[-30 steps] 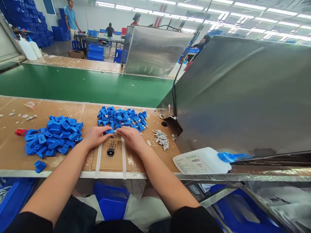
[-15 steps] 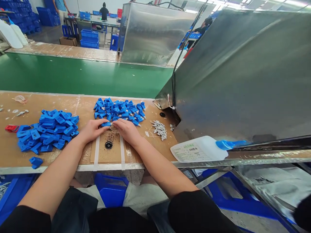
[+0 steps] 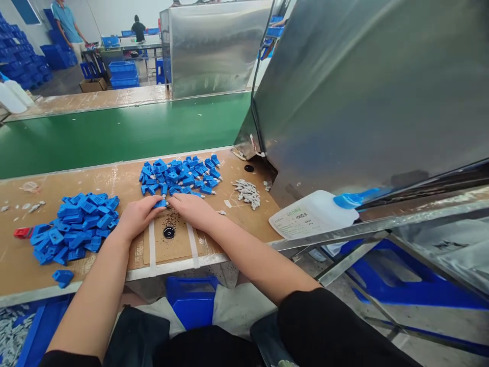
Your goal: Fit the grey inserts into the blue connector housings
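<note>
A: What is the left hand (image 3: 137,216) doing?
B: It is left of the middle of the frame. Its thumb and fingers are pinched on a small blue piece (image 3: 160,203).
A: And the right hand (image 3: 191,208)?
B: It is just beside that piece, near the middle of the frame. Its fingers are bent and close together, and the back of the hand covers them. I can't tell if they hold anything.
A: What is near the hands?
B: A heap of blue parts (image 3: 179,174) is just above them. A bigger blue heap (image 3: 76,224) is at the left. Little gray bits (image 3: 247,193) lie right of the right hand.
A: What about below?
B: A round black spot (image 3: 168,232) on the table (image 3: 130,178), under the hands. A white bottle (image 3: 309,216) lies on its side, right of the middle.
</note>
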`<action>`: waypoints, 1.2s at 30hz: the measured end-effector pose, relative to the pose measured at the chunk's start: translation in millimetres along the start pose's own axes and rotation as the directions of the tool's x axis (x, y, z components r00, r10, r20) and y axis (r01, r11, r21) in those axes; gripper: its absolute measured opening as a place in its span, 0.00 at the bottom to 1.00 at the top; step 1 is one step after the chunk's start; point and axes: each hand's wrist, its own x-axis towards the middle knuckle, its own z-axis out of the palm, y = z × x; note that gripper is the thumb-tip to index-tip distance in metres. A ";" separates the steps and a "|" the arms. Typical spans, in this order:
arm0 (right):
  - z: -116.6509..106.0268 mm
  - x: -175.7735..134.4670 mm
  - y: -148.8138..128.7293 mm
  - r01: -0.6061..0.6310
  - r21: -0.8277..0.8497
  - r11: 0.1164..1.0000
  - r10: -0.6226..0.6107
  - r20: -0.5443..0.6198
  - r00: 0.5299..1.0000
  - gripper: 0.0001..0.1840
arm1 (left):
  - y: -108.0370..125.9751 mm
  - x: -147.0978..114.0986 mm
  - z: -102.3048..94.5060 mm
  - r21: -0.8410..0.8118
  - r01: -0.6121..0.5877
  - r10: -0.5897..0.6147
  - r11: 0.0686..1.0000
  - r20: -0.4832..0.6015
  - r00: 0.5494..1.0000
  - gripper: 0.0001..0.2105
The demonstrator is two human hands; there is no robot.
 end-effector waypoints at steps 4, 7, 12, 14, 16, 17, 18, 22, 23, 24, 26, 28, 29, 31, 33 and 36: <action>1.5 0.3 -2.6 0.019 0.047 0.999 -0.017 -0.045 0.999 0.09 | 1.6 1.7 -1.2 -0.067 -0.003 0.005 0.998 0.023 1.000 0.21; 4.1 0.7 -2.4 0.044 0.065 0.997 -0.041 -0.050 0.998 0.08 | 3.5 2.0 -3.8 -0.120 0.005 0.004 0.993 0.069 0.998 0.20; 7.1 0.1 0.0 0.062 0.122 0.991 -0.055 -0.059 0.997 0.09 | 3.2 2.2 -6.4 -0.182 0.046 -0.025 0.982 0.119 0.993 0.20; 7.0 0.9 0.7 0.062 0.120 0.991 -0.055 -0.060 0.997 0.08 | 2.9 2.9 -7.0 -0.193 0.047 -0.023 0.980 0.122 0.992 0.20; 5.6 3.6 0.2 0.071 0.103 0.992 -0.065 -0.060 0.996 0.07 | 3.3 3.4 -7.7 -0.193 0.047 -0.024 0.980 0.122 0.992 0.19; 3.9 5.4 -0.5 0.079 0.091 0.993 -0.074 -0.058 0.996 0.06 | 3.9 3.3 -8.2 -0.187 0.048 -0.026 0.981 0.121 0.992 0.19; 1.4 7.1 -1.4 0.083 0.075 0.994 -0.079 -0.055 0.995 0.06 | 4.8 3.2 -8.8 -0.174 0.049 -0.028 0.984 0.121 0.992 0.19; -18.4 1.6 -2.3 0.009 -0.023 1.000 -0.011 -0.088 0.996 0.07 | 9.9 5.4 -14.2 -0.046 0.068 -0.065 0.997 0.067 0.996 0.20; -24.8 -6.0 -1.1 -0.049 -0.035 0.998 0.044 -0.132 0.990 0.08 | 11.4 8.1 -16.7 -0.009 0.087 -0.087 0.996 0.024 0.996 0.21; -30.8 -16.7 0.7 -0.126 -0.029 0.992 0.118 -0.187 0.975 0.09 | 12.8 12.0 -19.6 0.022 0.114 -0.113 0.993 -0.027 0.993 0.21; -40.1 -45.2 5.6 -0.299 0.032 0.954 0.295 -0.284 0.912 0.11 | 15.6 23.7 -25.4 0.075 0.176 -0.168 0.981 -0.108 0.980 0.21; -44.0 -76.8 10.9 -0.431 0.085 0.898 0.436 -0.297 0.850 0.10 | 18.1 38.4 -29.6 0.134 0.223 -0.208 0.966 -0.119 0.971 0.21; -44.0 -91.0 13.3 -0.475 0.090 0.876 0.480 -0.274 0.833 0.11 | 19.2 45.6 -30.7 0.165 0.238 -0.224 0.957 -0.102 0.969 0.21; -41.2 -112.7 17.1 -0.525 0.082 0.847 0.530 -0.211 0.822 0.14 | 21.8 56.5 -31.5 0.212 0.254 -0.245 0.944 -0.068 0.967 0.22; -36.5 -124.2 20.0 -0.544 0.087 0.835 0.550 -0.162 0.819 0.14 | 24.9 60.0 -34.3 0.222 0.269 -0.262 0.937 -0.060 0.963 0.23; -29.7 -128.5 24.8 -0.529 0.129 0.839 0.543 -0.134 0.829 0.09 | 27.9 49.6 -52.4 0.232 0.293 -0.277 0.927 -0.100 0.956 0.24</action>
